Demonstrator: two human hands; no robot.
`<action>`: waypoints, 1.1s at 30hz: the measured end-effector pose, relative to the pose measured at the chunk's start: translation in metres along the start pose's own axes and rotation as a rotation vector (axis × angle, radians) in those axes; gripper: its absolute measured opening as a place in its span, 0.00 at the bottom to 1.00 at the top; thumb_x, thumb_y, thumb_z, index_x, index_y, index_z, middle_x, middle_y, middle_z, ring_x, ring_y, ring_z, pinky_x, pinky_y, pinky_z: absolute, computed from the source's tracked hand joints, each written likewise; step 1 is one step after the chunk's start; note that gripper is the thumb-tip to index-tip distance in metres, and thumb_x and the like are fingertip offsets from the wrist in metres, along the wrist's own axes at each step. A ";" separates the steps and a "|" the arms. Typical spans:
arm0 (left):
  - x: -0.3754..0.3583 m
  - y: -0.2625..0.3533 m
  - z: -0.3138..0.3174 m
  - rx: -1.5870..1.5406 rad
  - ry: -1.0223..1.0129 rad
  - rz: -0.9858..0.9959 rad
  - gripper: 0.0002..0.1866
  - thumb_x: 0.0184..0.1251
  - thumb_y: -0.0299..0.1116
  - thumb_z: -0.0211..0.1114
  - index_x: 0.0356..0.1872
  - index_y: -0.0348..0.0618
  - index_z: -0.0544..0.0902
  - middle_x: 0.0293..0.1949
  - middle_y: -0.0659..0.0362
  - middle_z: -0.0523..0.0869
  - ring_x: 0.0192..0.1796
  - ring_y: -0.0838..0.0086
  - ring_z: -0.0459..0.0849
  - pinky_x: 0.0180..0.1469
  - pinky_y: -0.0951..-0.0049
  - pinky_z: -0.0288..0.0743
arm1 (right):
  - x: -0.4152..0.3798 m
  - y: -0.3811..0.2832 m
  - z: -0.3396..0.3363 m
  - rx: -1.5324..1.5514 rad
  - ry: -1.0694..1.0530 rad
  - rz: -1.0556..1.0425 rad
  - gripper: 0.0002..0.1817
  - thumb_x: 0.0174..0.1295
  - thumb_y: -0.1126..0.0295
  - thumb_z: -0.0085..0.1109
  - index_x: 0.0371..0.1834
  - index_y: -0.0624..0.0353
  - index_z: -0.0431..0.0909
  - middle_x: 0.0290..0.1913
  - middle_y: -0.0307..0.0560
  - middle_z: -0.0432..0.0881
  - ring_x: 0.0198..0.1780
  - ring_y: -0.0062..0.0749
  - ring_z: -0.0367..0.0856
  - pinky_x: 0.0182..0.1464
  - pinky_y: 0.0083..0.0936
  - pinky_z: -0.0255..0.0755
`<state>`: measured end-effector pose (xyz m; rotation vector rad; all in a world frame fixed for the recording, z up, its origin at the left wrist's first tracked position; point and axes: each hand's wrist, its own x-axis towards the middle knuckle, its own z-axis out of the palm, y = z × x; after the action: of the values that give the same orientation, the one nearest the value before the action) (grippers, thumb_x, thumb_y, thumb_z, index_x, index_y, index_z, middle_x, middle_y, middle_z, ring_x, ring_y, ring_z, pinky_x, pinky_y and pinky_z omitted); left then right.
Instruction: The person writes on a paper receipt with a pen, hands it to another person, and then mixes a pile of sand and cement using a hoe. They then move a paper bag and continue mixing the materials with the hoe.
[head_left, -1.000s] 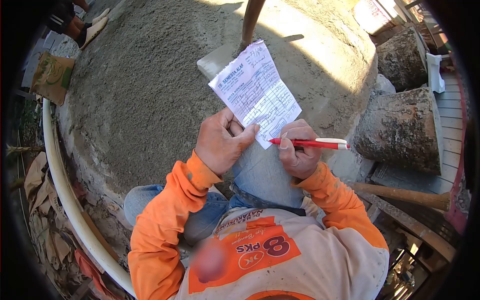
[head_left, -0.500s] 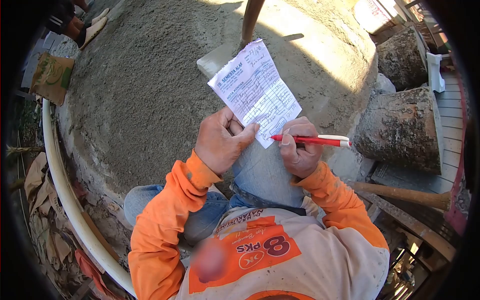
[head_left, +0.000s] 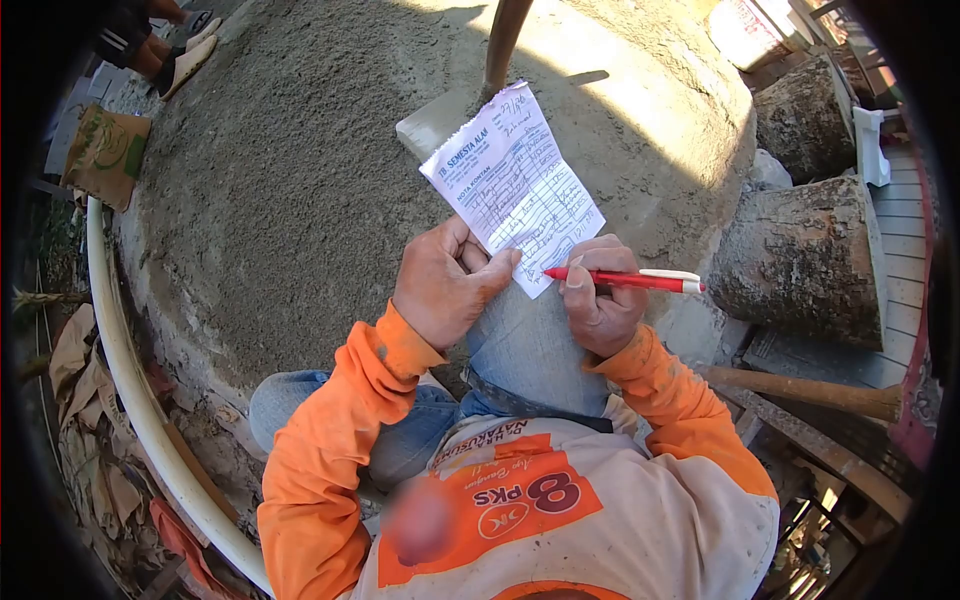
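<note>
A handwritten receipt point(head_left: 515, 180) lies just ahead of both hands, long axis slanting from far left to near right, near corner over a denim-clad leg point(head_left: 535, 345); the left hand point(head_left: 440, 285) pinches its left edge, while the right hand point(head_left: 603, 305) grips a red pen point(head_left: 620, 280) pointing left, tip by that corner

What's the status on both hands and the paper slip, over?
Left hand pinching paper slip near its lower end. Right hand gripping red pen, tip at slip's lower part. Nothing visibly blocking pen.
</note>
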<state>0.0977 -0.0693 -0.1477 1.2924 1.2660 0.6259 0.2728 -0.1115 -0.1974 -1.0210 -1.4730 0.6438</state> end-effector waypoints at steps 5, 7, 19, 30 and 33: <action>-0.001 0.002 0.001 -0.030 -0.006 0.020 0.11 0.54 0.28 0.64 0.36 0.33 0.78 0.16 0.70 0.71 0.18 0.90 0.64 0.21 0.86 0.60 | 0.001 -0.003 -0.005 0.135 0.013 0.171 0.06 0.59 0.71 0.51 0.34 0.60 0.66 0.28 0.43 0.72 0.27 0.22 0.71 0.29 0.19 0.69; 0.000 0.003 0.000 -0.053 -0.001 0.039 0.10 0.54 0.28 0.64 0.35 0.33 0.77 0.16 0.71 0.70 0.18 0.91 0.63 0.20 0.88 0.58 | 0.011 -0.007 -0.011 0.669 0.279 0.485 0.09 0.64 0.66 0.47 0.35 0.60 0.65 0.29 0.43 0.72 0.27 0.20 0.71 0.26 0.18 0.70; 0.013 0.010 -0.091 -0.338 0.177 0.124 0.16 0.57 0.36 0.65 0.39 0.35 0.75 0.25 0.62 0.77 0.23 0.83 0.73 0.23 0.84 0.66 | 0.097 0.005 0.000 0.406 0.241 0.416 0.15 0.67 0.64 0.41 0.48 0.64 0.66 0.36 0.50 0.78 0.29 0.23 0.75 0.29 0.17 0.72; 0.006 -0.003 -0.187 -0.780 0.377 0.255 0.08 0.62 0.35 0.60 0.36 0.43 0.76 0.27 0.65 0.77 0.27 0.83 0.75 0.25 0.84 0.69 | 0.185 -0.033 0.101 0.334 -0.293 0.260 0.15 0.63 0.63 0.50 0.45 0.63 0.67 0.35 0.46 0.78 0.32 0.20 0.76 0.28 0.15 0.72; 0.008 -0.010 -0.197 -0.831 0.374 0.240 0.07 0.63 0.35 0.59 0.35 0.44 0.76 0.27 0.66 0.77 0.26 0.84 0.75 0.25 0.84 0.68 | 0.210 -0.037 0.139 0.267 -0.420 0.220 0.17 0.62 0.61 0.52 0.47 0.62 0.67 0.36 0.45 0.78 0.32 0.20 0.75 0.27 0.15 0.72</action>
<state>-0.0833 0.0037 -0.1215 0.6371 0.9590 1.4356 0.1405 0.0760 -0.0877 -0.8771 -1.5874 1.2374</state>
